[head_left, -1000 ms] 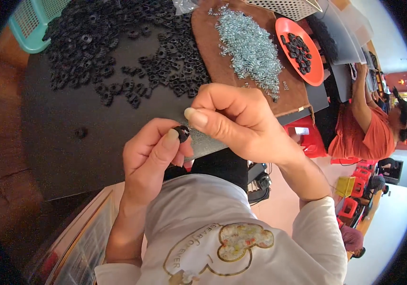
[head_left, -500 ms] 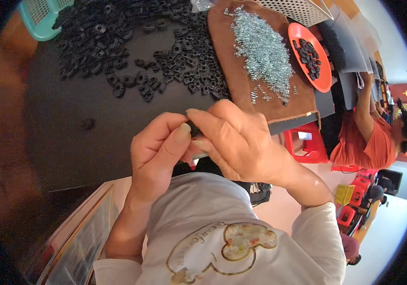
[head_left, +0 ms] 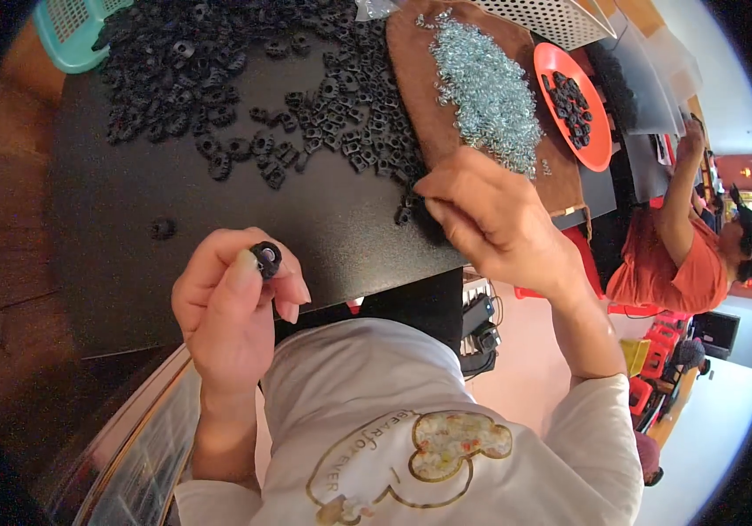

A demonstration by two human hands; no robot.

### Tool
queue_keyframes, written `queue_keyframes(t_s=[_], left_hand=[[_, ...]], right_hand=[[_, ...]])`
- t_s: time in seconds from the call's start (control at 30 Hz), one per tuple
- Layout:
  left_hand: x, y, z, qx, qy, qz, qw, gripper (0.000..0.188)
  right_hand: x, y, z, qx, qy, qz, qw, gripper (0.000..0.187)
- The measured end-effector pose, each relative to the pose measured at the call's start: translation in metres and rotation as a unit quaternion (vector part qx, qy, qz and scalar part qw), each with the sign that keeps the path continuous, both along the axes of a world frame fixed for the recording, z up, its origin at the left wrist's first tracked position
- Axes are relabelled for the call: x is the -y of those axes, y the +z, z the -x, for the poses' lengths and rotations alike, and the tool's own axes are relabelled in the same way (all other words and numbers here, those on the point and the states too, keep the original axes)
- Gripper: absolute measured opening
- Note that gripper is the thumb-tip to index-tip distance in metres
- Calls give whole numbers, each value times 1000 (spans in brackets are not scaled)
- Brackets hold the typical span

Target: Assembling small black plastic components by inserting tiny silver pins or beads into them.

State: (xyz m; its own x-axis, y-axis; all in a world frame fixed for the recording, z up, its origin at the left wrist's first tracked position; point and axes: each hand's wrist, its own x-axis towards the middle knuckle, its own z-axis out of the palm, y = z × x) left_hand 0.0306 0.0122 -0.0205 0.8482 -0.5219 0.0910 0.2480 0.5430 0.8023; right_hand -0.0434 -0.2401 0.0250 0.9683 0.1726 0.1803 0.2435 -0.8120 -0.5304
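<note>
In front of my chest, my left hand (head_left: 231, 302) pinches a small round black plastic part (head_left: 266, 258) between thumb and fingers, its pale centre facing up. My right hand (head_left: 503, 223) is closed at the fingertips, low over the table by the brown cloth's near corner. Small black clip-like parts (head_left: 406, 209) lie right at those fingertips; whether one is gripped is hidden. A spread of the same square parts (head_left: 341, 123) reaches up the table beside the cloth. Rounded ridged black parts (head_left: 174, 83) are heaped at the far left.
On the brown cloth (head_left: 415, 88) lies a pile of small metal springs (head_left: 485, 92). An orange plate (head_left: 602, 145) of black parts sits right of it. A green basket (head_left: 69, 57) and a white perforated basket (head_left: 560, 22) stand at the back. Another person (head_left: 678, 254) works at right.
My hands have parted. The left drew back left and down with the round black part; the right moved right and up to the black parts beside the cloth.
</note>
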Motion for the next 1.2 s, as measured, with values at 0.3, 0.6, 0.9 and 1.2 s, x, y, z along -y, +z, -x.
queue_keyframes(t_s=[0.3,0.6,0.9,1.2], left_hand=[[15,5,9,-45,-16,-43,998,18],[22,1,10,-41,-47,-75,995,19],[22,2,12,-38,-49,-72,995,22],[21,2,10,-22,-60,-61,996,22]], right_hand=[[-14,0,-16,22,86,176,980,22],[-37,4,-31,16,82,116,990,14],[-48,11,-28,-36,99,-44,994,11],[-31,17,-17,-118,17,-320,940,8]])
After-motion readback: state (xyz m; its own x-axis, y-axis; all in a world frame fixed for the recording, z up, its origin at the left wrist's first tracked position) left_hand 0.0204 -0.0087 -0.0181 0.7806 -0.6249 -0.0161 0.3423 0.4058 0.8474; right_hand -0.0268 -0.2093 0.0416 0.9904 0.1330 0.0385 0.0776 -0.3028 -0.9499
